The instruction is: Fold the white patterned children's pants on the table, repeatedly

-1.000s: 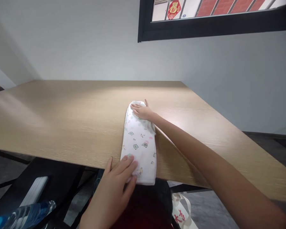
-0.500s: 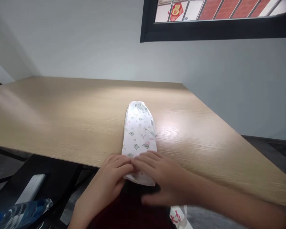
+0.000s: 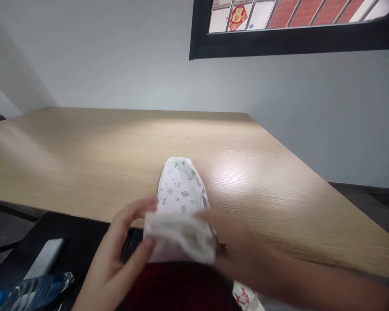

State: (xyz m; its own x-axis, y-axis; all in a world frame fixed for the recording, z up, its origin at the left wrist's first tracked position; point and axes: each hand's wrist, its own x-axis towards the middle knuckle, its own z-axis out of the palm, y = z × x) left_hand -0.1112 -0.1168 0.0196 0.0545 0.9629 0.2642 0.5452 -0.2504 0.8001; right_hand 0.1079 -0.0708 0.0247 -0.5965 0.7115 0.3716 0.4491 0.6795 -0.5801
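A white garment (image 3: 181, 188), probably small pants with gathered elastic at the far end, lies lengthwise on the table near its front edge. It has a small print of green and pink figures. Its near end (image 3: 180, 237) is lifted and folded up, blurred, with the plain inner side showing. My left hand (image 3: 116, 255) has the left edge of this end between thumb and fingers. On the right edge lies my right hand (image 3: 233, 242), smeared by motion, with its fingers partly hidden around the cloth.
The garment rests on a light wood table (image 3: 100, 151) set against a grey wall. At lower left a black chair (image 3: 74, 242) carries a water bottle (image 3: 32, 289) and a white flat object (image 3: 45, 257). A white bag with red characters (image 3: 246, 296) hangs below the table edge.
The garment has slid closer to me. Its near end, flat under both hands before, is now raised and folded up. My hands have moved apart to its two sides.
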